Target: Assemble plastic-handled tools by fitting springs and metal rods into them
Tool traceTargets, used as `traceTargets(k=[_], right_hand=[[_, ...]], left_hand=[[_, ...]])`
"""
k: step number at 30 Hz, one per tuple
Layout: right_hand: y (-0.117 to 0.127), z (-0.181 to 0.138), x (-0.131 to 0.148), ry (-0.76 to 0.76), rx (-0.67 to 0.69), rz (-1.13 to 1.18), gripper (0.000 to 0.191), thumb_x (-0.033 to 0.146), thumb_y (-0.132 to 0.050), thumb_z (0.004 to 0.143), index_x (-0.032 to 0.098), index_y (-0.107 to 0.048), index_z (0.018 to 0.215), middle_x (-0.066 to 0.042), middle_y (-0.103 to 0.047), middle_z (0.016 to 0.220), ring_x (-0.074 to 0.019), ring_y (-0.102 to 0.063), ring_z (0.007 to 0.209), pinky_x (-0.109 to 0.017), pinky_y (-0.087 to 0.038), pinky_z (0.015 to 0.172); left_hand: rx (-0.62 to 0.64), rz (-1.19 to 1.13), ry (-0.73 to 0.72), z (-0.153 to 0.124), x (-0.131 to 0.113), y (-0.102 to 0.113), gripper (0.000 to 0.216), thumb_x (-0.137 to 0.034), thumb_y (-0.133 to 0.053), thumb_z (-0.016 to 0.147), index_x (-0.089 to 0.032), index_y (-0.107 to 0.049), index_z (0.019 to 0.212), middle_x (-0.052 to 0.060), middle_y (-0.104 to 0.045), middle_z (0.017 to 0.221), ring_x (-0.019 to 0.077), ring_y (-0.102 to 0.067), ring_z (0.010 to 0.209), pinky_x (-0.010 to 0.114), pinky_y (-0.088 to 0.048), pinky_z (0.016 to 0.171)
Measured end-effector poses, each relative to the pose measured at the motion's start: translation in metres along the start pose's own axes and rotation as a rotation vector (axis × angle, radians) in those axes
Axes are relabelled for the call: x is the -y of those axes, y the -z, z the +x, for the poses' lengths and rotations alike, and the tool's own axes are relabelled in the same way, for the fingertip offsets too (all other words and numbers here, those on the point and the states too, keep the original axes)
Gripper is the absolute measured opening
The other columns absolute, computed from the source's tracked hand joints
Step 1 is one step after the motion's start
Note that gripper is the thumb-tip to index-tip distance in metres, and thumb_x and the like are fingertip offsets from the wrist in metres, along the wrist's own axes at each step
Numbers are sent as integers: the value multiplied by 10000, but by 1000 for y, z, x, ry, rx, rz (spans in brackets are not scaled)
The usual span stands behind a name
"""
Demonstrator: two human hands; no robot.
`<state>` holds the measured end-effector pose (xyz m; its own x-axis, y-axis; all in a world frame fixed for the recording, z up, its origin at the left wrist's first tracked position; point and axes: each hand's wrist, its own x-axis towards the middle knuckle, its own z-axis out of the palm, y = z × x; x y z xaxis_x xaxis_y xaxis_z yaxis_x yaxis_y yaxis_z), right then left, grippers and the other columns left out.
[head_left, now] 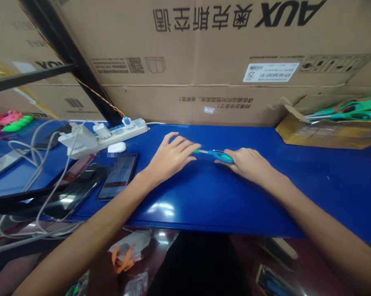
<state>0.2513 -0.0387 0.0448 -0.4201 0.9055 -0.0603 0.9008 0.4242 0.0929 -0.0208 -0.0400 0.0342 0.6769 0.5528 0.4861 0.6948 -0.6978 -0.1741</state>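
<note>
A pair of scissors (216, 154) with blue and green handles lies level just above the blue table. My right hand (250, 162) is closed around the handles. Its blades point left, toward my left hand (176, 154). Between the thumb and fingers of that hand shows a small green piece (197, 151), right at the blade tips. How far it covers the blades is hidden by the fingers.
At the right stands an open cardboard box (327, 135) holding several green-handled scissors (351, 113). To the left are a power strip (120, 137) with plugs and white cables, a white case (116, 147) and a phone (119, 176). A large carton (185, 53) walls off the back.
</note>
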Motion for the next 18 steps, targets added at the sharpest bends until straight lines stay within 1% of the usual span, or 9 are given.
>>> traceTargets(k=[2, 3, 7, 9, 11, 13, 15, 16, 18], right_hand=[[0, 0, 2, 0, -22, 15, 439, 550, -424, 1039, 223, -689, 1164, -107, -775, 922, -298, -729, 800, -316, -362, 594], [-1, -1, 3, 4, -28, 10, 449, 554, -419, 1039, 225, -692, 1174, -107, -780, 939, -302, -732, 809, -319, -365, 596], [-6, -1, 5, 46, -47, -39, 335, 398, -485, 1034, 220, -673, 1247, -95, -775, 1146, -308, -743, 874, -338, -393, 609], [-9, -1, 6, 91, -76, -48, 351, 319, -512, 1016, 225, -622, 1336, -87, -730, 1285, -305, -744, 906, -345, -410, 618], [-13, -1, 7, 132, -105, -36, 391, 276, -518, 1008, 228, -569, 1392, -90, -697, 1345, -294, -743, 914, -343, -418, 619], [-15, -1, 8, 170, -123, 11, 338, 269, -505, 1019, 229, -579, 1347, -84, -712, 1306, -279, -741, 918, -335, -423, 629], [-15, 0, 9, 211, -132, 90, 247, 320, -473, 1049, 231, -619, 1227, -64, -749, 1189, -266, -738, 919, -324, -426, 645], [-15, 0, 9, 232, -133, 132, 248, 370, -453, 1062, 231, -633, 1162, -54, -760, 1126, -263, -737, 918, -320, -429, 652], [-14, 0, 8, 259, -131, 194, 346, 490, -418, 1067, 230, -646, 1087, -49, -767, 1056, -269, -738, 916, -318, -439, 661]], left_hand=[[0, -19, -32, -1, 0, -5, 246, -225, -479, 1069, -218, -637, 1257, 52, -762, 1150, 211, -679, 1066, 455, -367, 1114], [1, -30, -39, -1, -1, -7, 252, -213, -455, 1077, -213, -639, 1248, 47, -771, 1118, 198, -690, 1031, 445, -371, 1106], [0, -29, -15, 0, -6, -14, 295, -320, -436, 1097, -176, -631, 1264, 68, -787, 1049, 188, -714, 924, 429, -398, 1066], [7, -12, -21, 1, -9, -13, 324, -374, -430, 1097, -167, -663, 1187, 70, -789, 1030, 191, -713, 909, 414, -408, 1045], [10, 2, -46, 2, -12, -11, 343, -387, -420, 1099, -168, -683, 1117, 64, -788, 1012, 192, -704, 926, 395, -414, 1020], [-7, 4, -73, 4, -15, -10, 327, -365, -423, 1100, -169, -684, 1107, 54, -784, 1009, 190, -691, 950, 377, -420, 992], [-34, -4, -90, 4, -16, -9, 291, -339, -446, 1095, -168, -680, 1114, 46, -778, 1024, 187, -679, 964, 369, -422, 973], [-43, -9, -95, 4, -17, -9, 275, -326, -456, 1092, -168, -680, 1110, 41, -775, 1032, 184, -675, 965, 367, -421, 969], [-50, -9, -95, 4, -17, -10, 259, -314, -468, 1089, -166, -677, 1132, 40, -770, 1041, 180, -667, 956, 367, -419, 965]])
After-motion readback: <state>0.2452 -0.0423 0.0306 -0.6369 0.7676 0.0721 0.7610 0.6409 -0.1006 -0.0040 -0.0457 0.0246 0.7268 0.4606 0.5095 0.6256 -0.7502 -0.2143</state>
